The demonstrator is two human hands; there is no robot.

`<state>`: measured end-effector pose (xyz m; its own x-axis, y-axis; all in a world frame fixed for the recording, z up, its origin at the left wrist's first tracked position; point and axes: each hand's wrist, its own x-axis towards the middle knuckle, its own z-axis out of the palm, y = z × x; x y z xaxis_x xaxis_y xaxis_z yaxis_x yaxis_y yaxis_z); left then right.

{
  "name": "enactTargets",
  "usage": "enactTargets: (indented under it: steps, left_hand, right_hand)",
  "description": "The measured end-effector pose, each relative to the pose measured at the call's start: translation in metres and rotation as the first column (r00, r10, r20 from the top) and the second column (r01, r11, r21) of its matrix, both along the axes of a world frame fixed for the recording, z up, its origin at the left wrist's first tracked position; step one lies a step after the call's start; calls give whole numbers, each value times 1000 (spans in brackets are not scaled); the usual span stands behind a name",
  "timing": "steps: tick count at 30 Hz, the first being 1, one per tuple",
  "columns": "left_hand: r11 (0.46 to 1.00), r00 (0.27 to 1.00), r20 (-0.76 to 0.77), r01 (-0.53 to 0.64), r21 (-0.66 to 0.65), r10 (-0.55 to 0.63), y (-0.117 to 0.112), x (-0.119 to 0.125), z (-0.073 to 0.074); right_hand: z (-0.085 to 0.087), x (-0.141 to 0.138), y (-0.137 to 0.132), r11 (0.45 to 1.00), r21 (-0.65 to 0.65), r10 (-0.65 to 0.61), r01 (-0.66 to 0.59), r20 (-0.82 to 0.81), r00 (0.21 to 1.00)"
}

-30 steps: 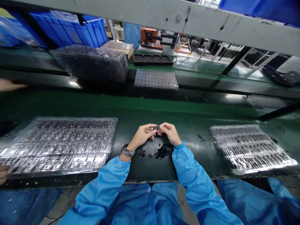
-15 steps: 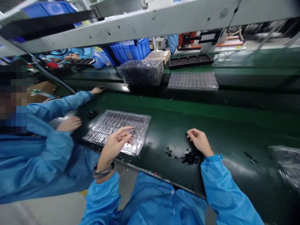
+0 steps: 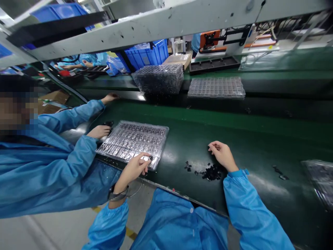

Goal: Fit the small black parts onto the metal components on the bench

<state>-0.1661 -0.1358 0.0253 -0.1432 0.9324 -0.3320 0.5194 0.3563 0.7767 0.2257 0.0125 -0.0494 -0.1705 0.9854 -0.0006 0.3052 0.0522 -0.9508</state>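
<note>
My left hand [image 3: 135,167] is over the front right corner of a clear plastic tray [image 3: 163,146], whose pockets hold rows of small silver and black parts. Its thumb and index finger pinch a small dark part [image 3: 151,158]; finer detail is too small to make out. Further right, my right hand [image 3: 221,154] hovers just above the green work surface, fingertips pressed together. Whatever they may hold is hidden. Just below that hand lies a loose pile of small black pieces [image 3: 212,173], with a few strays [image 3: 187,166] to its left.
At the left, a co-worker's hand [image 3: 100,132] touches dark parts beside the tray. Behind are stacked clear trays [image 3: 158,80], another clear tray [image 3: 215,87] and a black tray [image 3: 214,65]. A metal beam [image 3: 156,26] crosses above. Clear plastic trays [image 3: 319,180] lie far right.
My left hand has moved down and slightly right, to the tray's front corner. The co-worker's nearer hand has reached right to the dark parts. My right hand has hardly moved.
</note>
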Motion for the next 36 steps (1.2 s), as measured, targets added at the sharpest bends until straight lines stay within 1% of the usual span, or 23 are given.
enactTargets:
  steps: [4, 7, 9, 12, 15, 19, 23, 25, 27, 28, 29, 30, 31, 32, 33, 34, 35, 36]
  left_hand:
    - [998, 984, -169, 66, 7, -64, 2, -2, 3]
    - [994, 929, -364, 90, 67, -59, 4, -2, 4]
    - [990, 900, -432, 104, 95, -53, 6, -3, 4]
    - [990, 925, -377, 95, 106, -49, 10, -2, 6]
    - [995, 945, -327, 47, 92, -15, 12, -1, 5]
    - [996, 937, -346, -10, 94, 42, 13, -5, -5]
    - [993, 913, -407, 11, 117, 38, 11, -12, -13]
    - [994, 893, -449, 16, 104, 33, 10, -12, -11]
    - [996, 876, -481, 25, 90, 21, 12, -11, -3]
    - [996, 871, -492, 37, 87, 11, 14, -10, 2]
    - [995, 865, -502, 55, 86, -4, 18, -9, 8]
    - [993, 858, -513, 81, 89, -24, 25, -8, 15]
    - [989, 848, -527, 115, 96, -48, 35, -7, 22]
    - [982, 837, -541, 159, 106, -77, 48, -6, 29]
    - [970, 827, -551, 212, 119, -113, 64, -5, 34]
    - [953, 817, -556, 272, 133, -156, 84, -3, 39]
    - [931, 807, -555, 334, 146, -202, 107, -1, 42]
    - [907, 797, -551, 389, 159, -246, 133, 3, 43]
  right_hand:
    - [-3, 1, 1, 1000, 10, -3, 2, 26, 1000]
    - [-4, 0, 1, 1000, 7, -9, 9, 27, 1000]
    - [-3, 0, 0, 1000, 8, -15, 14, 24, 1000]
    - [-1, -1, 0, 1000, 10, -16, 15, 26, 1000]
    - [0, -1, -1, 1000, 18, -5, 4, 43, 999]
    - [1, 0, -1, 1000, 22, -11, 10, 51, 999]
    - [-1, -1, -1, 1000, 9, -2, 2, 58, 998]
    - [-1, -1, 0, 1000, 6, -7, 6, 59, 998]
    - [0, 0, -1, 1000, 2, 1, -1, 61, 998]
    - [2, 1, -1, 1000, 0, 28, -28, 68, 997]
    - [5, 3, -2, 997, -6, 81, -80, 82, 993]
    - [9, 4, -3, 987, -22, 160, -159, 107, 981]
    - [14, 6, -5, 966, -48, 258, -254, 146, 955]
    - [20, 7, -7, 933, -86, 361, -350, 200, 911]
    - [26, 8, -10, 893, -130, 451, -432, 266, 852]
    - [32, 8, -13, 856, -175, 515, -486, 341, 786]
    - [37, 7, -16, 832, -211, 551, -513, 417, 723]
    - [43, 5, -19, 819, -236, 566, -523, 484, 668]
